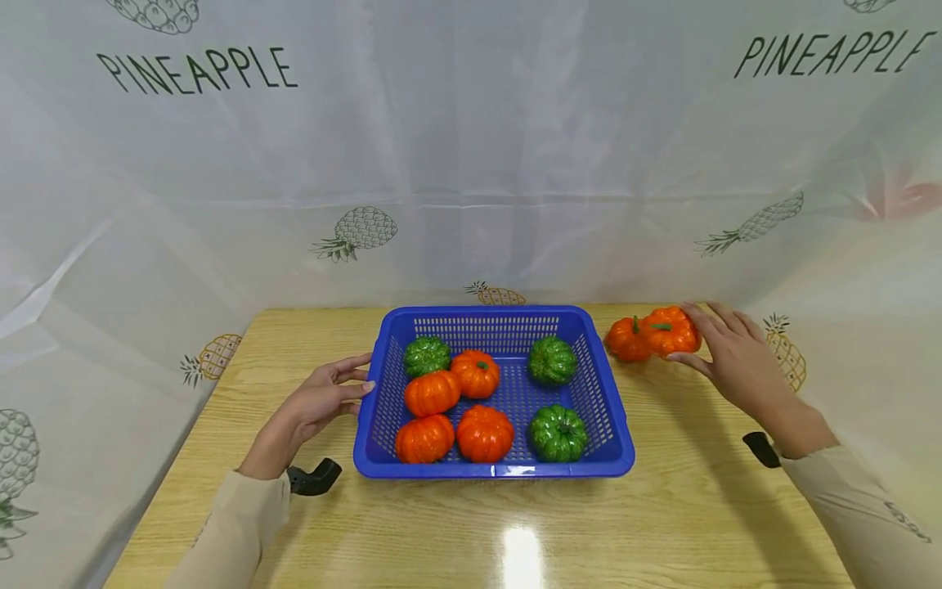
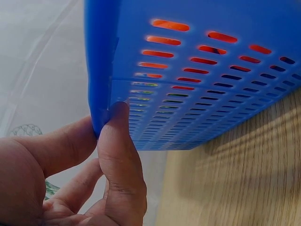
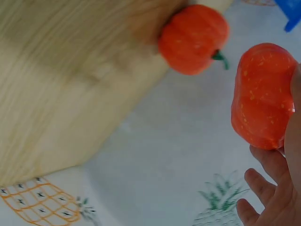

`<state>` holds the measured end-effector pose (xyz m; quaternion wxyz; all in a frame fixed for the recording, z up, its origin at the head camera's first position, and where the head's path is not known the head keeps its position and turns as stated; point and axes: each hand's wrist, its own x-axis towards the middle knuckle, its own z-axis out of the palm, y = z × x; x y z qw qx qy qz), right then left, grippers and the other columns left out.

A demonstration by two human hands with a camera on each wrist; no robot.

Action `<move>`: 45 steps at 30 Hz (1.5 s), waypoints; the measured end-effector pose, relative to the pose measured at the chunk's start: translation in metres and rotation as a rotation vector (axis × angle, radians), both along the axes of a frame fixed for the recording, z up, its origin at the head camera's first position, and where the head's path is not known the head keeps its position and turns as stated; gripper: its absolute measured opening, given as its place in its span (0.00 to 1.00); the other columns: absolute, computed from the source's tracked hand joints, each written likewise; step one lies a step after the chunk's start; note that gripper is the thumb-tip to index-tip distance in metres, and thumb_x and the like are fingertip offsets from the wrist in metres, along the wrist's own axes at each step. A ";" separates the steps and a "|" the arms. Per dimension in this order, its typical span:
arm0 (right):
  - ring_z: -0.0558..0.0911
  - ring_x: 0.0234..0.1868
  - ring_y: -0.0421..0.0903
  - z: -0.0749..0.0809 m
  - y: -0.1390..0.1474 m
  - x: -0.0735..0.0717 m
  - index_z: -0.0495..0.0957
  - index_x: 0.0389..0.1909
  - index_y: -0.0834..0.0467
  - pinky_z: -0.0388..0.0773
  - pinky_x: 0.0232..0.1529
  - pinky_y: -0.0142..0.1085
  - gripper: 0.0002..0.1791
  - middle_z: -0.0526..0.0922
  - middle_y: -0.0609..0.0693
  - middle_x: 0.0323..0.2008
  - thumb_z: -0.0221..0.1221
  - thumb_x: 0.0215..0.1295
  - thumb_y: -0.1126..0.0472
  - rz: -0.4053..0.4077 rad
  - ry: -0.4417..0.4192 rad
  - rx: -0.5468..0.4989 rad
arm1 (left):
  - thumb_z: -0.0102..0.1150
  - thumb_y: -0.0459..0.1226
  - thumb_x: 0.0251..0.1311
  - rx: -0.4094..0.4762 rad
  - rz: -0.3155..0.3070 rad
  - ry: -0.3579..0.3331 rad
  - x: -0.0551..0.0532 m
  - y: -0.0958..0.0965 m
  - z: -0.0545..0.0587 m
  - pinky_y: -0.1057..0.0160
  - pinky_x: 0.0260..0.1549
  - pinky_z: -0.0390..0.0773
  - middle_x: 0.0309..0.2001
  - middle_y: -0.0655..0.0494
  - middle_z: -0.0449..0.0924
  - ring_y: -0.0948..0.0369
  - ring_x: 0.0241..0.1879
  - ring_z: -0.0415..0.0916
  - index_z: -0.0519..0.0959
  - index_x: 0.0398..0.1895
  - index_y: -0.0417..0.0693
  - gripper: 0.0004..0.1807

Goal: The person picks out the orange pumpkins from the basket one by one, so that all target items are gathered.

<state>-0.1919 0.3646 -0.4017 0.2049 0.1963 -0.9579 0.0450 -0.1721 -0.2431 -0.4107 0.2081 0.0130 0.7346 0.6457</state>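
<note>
A blue plastic basket (image 1: 471,472) with slotted walls sits on the wooden table, holding several orange toy pumpkins (image 1: 486,433) and three green ones (image 1: 558,433). At the basket's left side, my left hand (image 1: 312,401) pinches the rim between thumb and fingers; the left wrist view shows the fingertips (image 2: 120,115) against the outer wall. Off the basket's right back corner, my right hand (image 1: 736,360) grips an orange pumpkin (image 3: 263,96), partly covered by the fingers in the right wrist view. Another orange pumpkin (image 3: 193,40) rests on the table close by.
A white curtain (image 1: 471,164) printed with pineapples hangs behind the table (image 1: 412,532) and down both sides. The table's back edge runs just behind the basket. A black strap piece (image 1: 315,477) shows at the left wrist.
</note>
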 end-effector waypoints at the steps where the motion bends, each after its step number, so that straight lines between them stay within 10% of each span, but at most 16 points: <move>1: 0.66 0.73 0.70 -0.002 0.003 0.000 0.64 0.78 0.62 0.56 0.77 0.65 0.44 0.74 0.70 0.69 0.63 0.72 0.39 -0.015 -0.009 0.000 | 0.53 0.28 0.78 0.001 0.001 -0.002 0.000 0.000 0.000 0.63 0.41 0.87 0.65 0.34 0.69 0.62 0.40 0.83 0.52 0.84 0.35 0.37; 45: 0.63 0.69 0.77 -0.059 0.040 -0.035 0.61 0.76 0.73 0.56 0.71 0.70 0.43 0.66 0.76 0.72 0.52 0.82 0.39 -0.216 -0.237 -0.035 | 0.52 0.27 0.78 0.004 0.019 -0.016 0.000 0.001 0.000 0.66 0.39 0.87 0.64 0.35 0.69 0.63 0.38 0.83 0.52 0.85 0.36 0.37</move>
